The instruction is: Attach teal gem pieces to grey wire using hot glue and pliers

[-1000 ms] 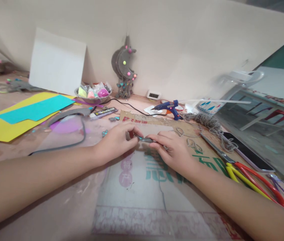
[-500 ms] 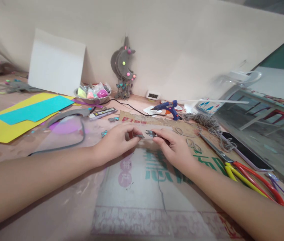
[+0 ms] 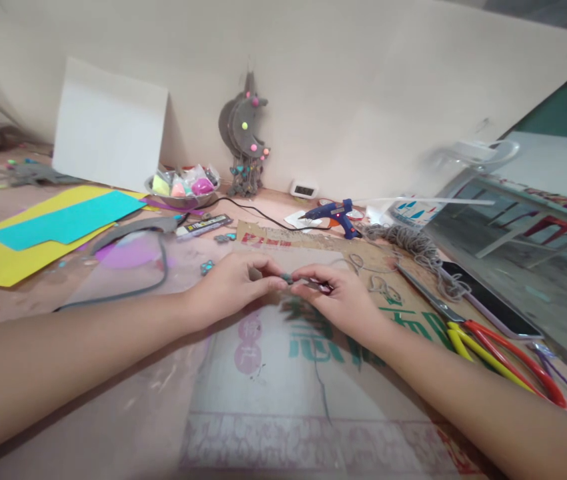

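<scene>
My left hand (image 3: 236,280) and my right hand (image 3: 341,297) meet fingertip to fingertip above the cardboard, both closed in a pinch. Between the tips shows a small grey piece (image 3: 286,277) with a hint of teal; most of it is covered by my fingers. A dark grey pointed piece (image 3: 319,287) pokes out from under my right fingers. Left of my left hand lies a small grey-and-blue shape (image 3: 207,267). Beneath both hands is a printed cardboard sheet (image 3: 273,387), partly covered by a clear film.
A blue glue gun (image 3: 331,212) rests behind my hands. On the right are grey cord (image 3: 408,243), scissors (image 3: 488,347) and a phone (image 3: 493,300). A bowl (image 3: 183,197) of clay packets and a moon ornament (image 3: 248,130) stand at the back; coloured sheets (image 3: 63,223) lie left.
My hands have come together, closing the gap between their fingertips. The two small grey pieces, held apart before, now meet and are largely hidden by my fingers.
</scene>
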Tool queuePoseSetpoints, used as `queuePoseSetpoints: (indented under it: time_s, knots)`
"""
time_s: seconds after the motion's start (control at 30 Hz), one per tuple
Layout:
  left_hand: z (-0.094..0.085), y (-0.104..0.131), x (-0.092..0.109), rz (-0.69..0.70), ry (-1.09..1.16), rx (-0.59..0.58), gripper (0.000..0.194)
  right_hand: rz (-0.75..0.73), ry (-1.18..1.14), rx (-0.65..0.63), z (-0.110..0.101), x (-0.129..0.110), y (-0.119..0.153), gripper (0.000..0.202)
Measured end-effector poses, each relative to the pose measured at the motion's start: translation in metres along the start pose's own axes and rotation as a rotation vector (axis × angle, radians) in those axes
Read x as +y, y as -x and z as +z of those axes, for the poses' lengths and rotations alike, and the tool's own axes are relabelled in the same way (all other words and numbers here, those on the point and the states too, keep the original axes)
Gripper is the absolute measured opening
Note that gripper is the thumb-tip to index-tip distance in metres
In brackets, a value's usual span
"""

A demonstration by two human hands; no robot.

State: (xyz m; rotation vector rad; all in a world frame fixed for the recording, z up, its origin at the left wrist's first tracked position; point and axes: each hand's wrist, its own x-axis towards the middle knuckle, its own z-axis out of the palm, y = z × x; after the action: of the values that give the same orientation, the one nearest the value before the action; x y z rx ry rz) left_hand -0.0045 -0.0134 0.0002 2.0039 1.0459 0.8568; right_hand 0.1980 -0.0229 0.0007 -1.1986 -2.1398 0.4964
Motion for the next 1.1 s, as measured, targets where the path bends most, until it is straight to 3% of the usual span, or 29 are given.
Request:
queuePoseSetpoints:
  time_s: [0.13, 0.3, 0.63, 0.87, 1.1]
  knots:
    - [0.0012, 0.0002, 0.0001, -0.043, 0.063, -0.043, 0.015, -0.006, -0.044, -0.024, 0.0003, 0.0010, 0.0002, 0.011]
    - [0.0002, -0.0006, -0.0008, 0.027, 0.071, -0.073, 0.024, 0.045, -0.101, -0.020, -0.0009, -0.0041, 0.0003, 0.012]
    - [-0.0007, -0.0007, -0.0009, 0.054, -0.076, -0.056, 0.032, 0.118, -0.150, -0.063, -0.0003, -0.0039, -0.0012, 0.015]
    - [-0.0012, -0.0032, -0.0043, 0.030, -0.075, 0.052, 0.035, 0.177, -0.246, -0.058, -0.0021, -0.0028, -0.0012, 0.018]
    - [0.0002, -0.0029, -0.0047, 0.057, -0.029, 0.056, 0.018, 0.197, -0.283, -0.064, -0.0024, 0.0008, -0.0020, 0.022]
